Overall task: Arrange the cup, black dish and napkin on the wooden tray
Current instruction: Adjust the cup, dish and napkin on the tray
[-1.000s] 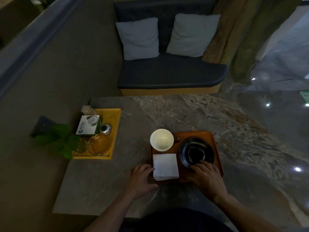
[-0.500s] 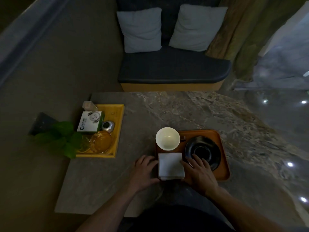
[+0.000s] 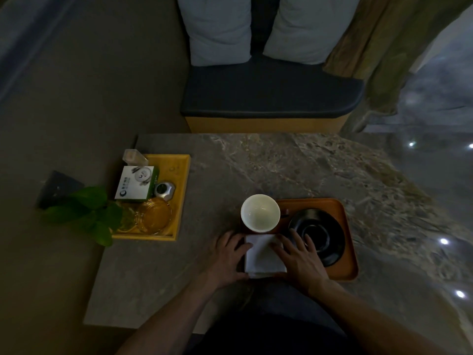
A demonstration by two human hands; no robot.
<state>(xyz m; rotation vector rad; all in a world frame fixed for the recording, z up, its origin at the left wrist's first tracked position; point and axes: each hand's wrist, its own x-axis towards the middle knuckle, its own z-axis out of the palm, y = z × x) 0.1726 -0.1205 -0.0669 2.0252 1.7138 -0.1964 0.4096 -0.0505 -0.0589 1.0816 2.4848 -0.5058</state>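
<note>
Napkin (image 3: pixel 263 254): white, folded square at the near left corner of the wooden tray (image 3: pixel 345 252), just in front of the cup.
Cup (image 3: pixel 260 212): white, empty, at the tray's far left.
Black dish (image 3: pixel 325 239): on the tray's right half.
Left hand (image 3: pixel 226 257): fingers flat, touching the napkin's left edge, grasping nothing.
Right hand (image 3: pixel 299 260): fingers spread on the napkin's right edge, not clenched.
Progress: all three sit on the tray; likely only squaring the napkin remains.
Writing: green-and-white box (image 3: pixel 135 184), left of the tray on the counter (image 3: pixel 256 162), has a logo; text unreadable.

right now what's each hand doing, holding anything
left hand: open, fingers flat against the napkin's left edge, gripping nothing
right hand: open, fingers resting on the napkin's right side
</note>
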